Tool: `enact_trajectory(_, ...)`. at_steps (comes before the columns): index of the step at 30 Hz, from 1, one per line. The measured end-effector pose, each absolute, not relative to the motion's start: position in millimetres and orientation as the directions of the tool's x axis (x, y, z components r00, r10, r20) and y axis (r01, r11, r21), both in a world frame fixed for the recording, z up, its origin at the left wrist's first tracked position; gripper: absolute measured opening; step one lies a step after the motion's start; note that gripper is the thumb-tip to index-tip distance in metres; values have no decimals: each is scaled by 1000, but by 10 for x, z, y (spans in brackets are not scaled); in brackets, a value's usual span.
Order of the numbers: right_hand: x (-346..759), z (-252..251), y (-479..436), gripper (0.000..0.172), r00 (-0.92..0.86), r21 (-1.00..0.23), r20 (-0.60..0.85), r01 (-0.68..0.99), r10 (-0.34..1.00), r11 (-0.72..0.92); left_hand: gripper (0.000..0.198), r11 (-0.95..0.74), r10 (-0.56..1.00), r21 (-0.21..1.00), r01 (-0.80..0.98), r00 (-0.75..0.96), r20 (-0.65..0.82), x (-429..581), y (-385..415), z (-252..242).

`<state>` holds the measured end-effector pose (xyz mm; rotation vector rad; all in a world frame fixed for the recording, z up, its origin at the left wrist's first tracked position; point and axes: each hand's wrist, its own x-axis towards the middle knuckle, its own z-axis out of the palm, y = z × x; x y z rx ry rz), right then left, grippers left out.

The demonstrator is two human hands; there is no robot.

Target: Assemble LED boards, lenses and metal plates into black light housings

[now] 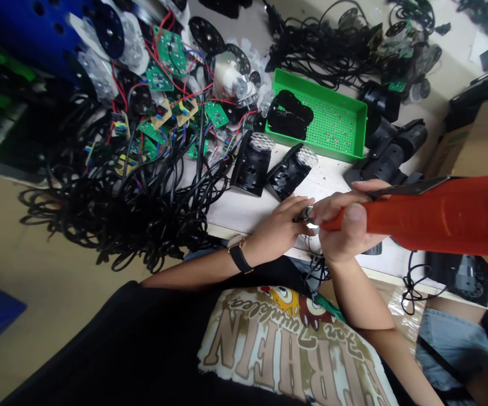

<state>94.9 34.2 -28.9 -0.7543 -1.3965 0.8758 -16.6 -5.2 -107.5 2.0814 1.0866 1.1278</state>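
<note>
Gripping an orange driver in a closed right hand, a person aims its nose at a small metal part pinched by the curled fingers of the left hand. Just ahead of the hands, two black lamp housings look assembled. Farther ahead and left, green circuit boards and black cables lie loose, not yet fitted. A green tray holds screws ahead of the right hand.

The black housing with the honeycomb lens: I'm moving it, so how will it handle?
The black plastic housing with clear honeycomb lens will probably feel stiff. Its squarish body, resting on the white bench, seems unlikely to roll. The lens may scratch easily, so avoid gripping it.
</note>
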Motion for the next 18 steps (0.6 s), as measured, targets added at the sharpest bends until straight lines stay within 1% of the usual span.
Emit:
enact_trajectory(3,924,-312,369,13,-19,-836,546,-76,837,544,23,-512,854,748,422,338,394,-179,-64,-1057)
enact_trajectory(6,955,-346,375,26,-62,-808,587,-100,807,580,24,-520,851,735,436,339,401,-182,-73,-1063)
enact_trajectory(8,982,-364,375,28,-78,-800,599,-106,797,591,26,-530,846,726,439,329,420,-178,-76,-1081)
enact_trajectory(12,987,-372,379,26,-120,-813,582,-99,804,573,26,-515,855,740,434,326,404,-169,-73,-1105)
enact_trajectory(14,966,-363,380,26,-99,-811,585,-97,805,578,25,-505,859,751,425,328,392,-167,-68,-1097)
enact_trajectory(16,950,-358,377,23,-64,-807,590,-89,805,584,24,-503,860,759,414,324,393,-167,-62,-1081)
enact_trajectory(18,956,-367,369,19,-67,-814,580,-77,812,576,23,-501,861,767,400,321,395,-166,-58,-1067)
